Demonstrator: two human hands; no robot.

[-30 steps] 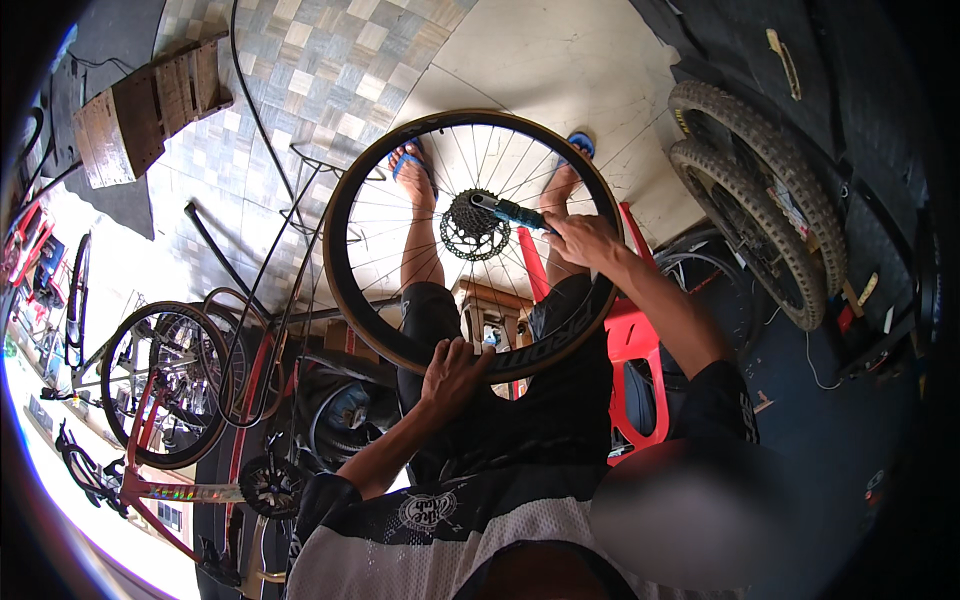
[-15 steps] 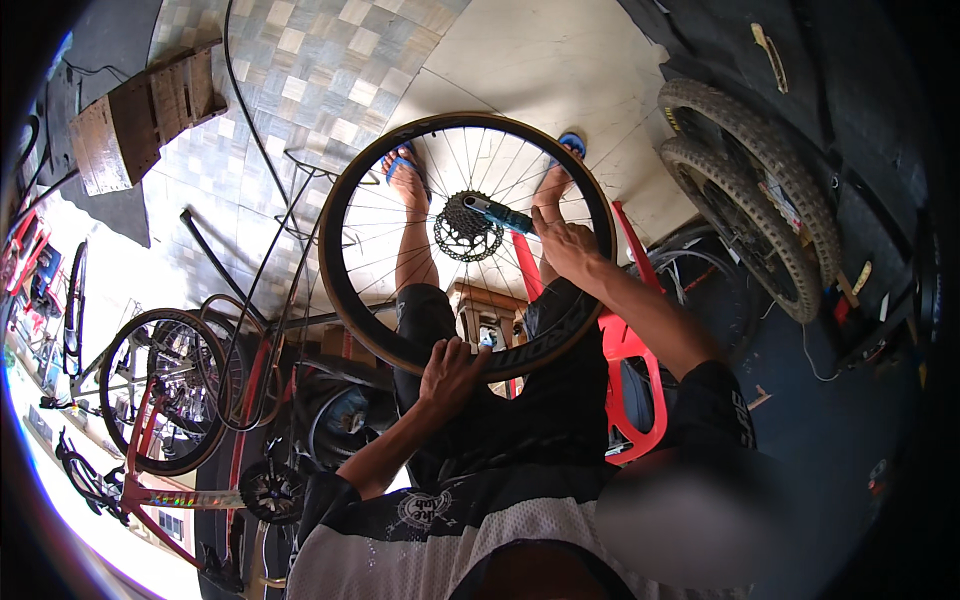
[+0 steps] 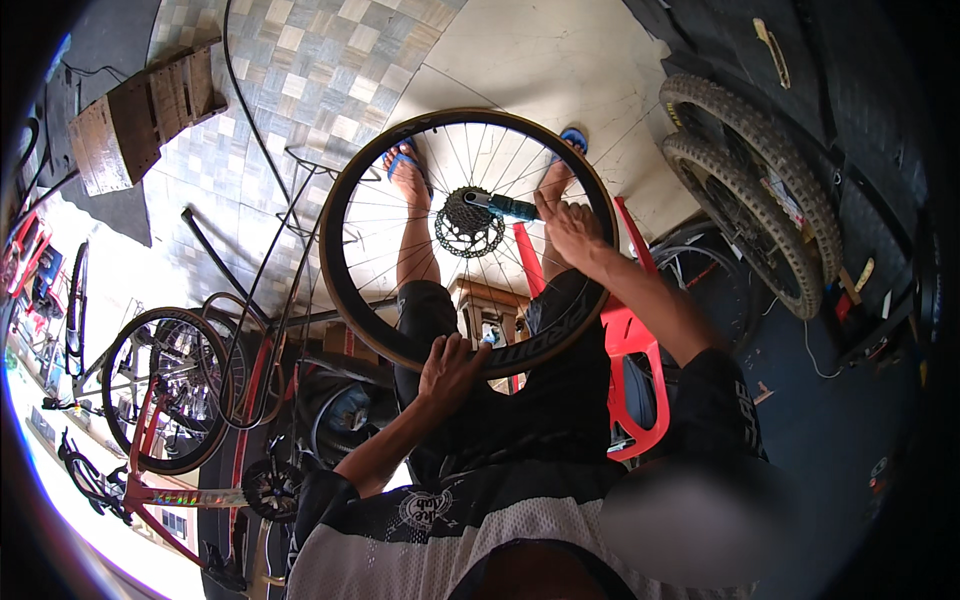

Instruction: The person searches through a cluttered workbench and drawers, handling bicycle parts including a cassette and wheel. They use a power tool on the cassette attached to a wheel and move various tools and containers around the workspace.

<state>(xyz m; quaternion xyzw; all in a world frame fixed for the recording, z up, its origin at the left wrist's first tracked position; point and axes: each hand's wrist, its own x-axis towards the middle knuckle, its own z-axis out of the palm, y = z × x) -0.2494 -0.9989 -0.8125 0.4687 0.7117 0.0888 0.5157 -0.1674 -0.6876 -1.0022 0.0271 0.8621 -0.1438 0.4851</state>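
The left hand (image 3: pixel 452 368) grips the wheel (image 3: pixel 468 240) rim. The right hand (image 3: pixel 570 232) clasps a tool (image 3: pixel 503 207) at the cassette (image 3: pixel 469 222). The wheel is probably light and stiff; hold the rim, not the spokes.

The right hand (image 3: pixel 572 232) covers the near end of the blue-handled tool (image 3: pixel 508 207) — the grip cannot be resolved. The wheel rim (image 3: pixel 352 196) hides part of both legs. A blurred patch (image 3: pixel 690 520) masks the lower right.

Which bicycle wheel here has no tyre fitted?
The black spoked wheel with tan rim edge, gripped by the left hand; the red bicycle's wheel carries a tyre.
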